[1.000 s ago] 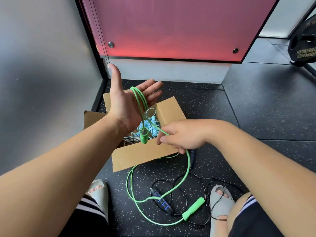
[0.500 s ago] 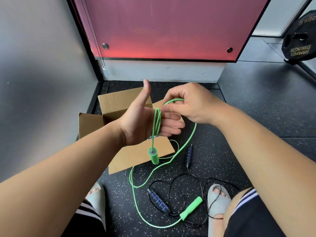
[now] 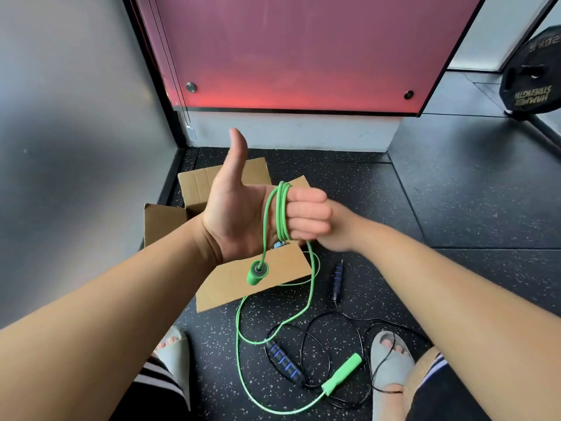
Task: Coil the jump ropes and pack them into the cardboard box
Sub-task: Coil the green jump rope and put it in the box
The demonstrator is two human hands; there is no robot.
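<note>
My left hand (image 3: 239, 217) is raised over the cardboard box (image 3: 243, 287), thumb up, with the green jump rope (image 3: 282, 214) looped about three times round its curled fingers. One green handle (image 3: 257, 273) dangles below the palm. My right hand (image 3: 340, 232) sits just behind the left fingers, its own fingers hidden, where the rope runs down toward the floor. The rest of the green rope trails to its other handle (image 3: 341, 378). A black jump rope with blue-ringed handles (image 3: 283, 361) lies tangled beside it. A bit of light blue rope (image 3: 277, 245) shows inside the box.
The box stands open in a corner, between a grey wall (image 3: 76, 147) on the left and a red panel (image 3: 297, 56) behind. My feet in grey slippers (image 3: 391, 360) flank the ropes on the dark speckled floor. A black weight plate (image 3: 534, 86) leans at the far right.
My right hand carried the green rope over the top of the left fingers and down behind them, adding a loop. More rope has lifted off the floor. My left fingers have curled in.
</note>
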